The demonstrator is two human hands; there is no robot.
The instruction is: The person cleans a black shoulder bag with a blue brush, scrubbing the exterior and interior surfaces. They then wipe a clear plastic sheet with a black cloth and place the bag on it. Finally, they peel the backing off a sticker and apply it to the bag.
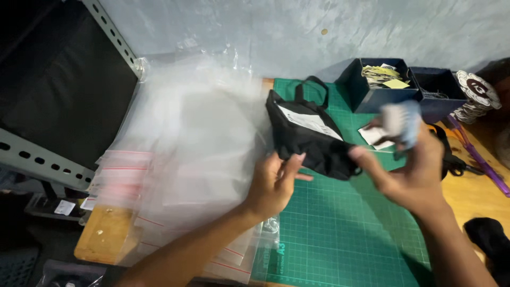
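Pinching the near edge of the black fabric bag, the left hand has its fingers closed on the cloth, with its forearm reaching in from the lower left. The bag lies just beyond those fingertips on the green cutting mat, white label up. To its right, the right hand touches the bag's other end with one finger while gripping a small, blurred pale blue and white object; what it is I cannot tell. Keeping both ends taut should stop the cloth bunching. Left of the left hand lies a stack of clear zip bags; beyond the right hand stand dark blue boxes.
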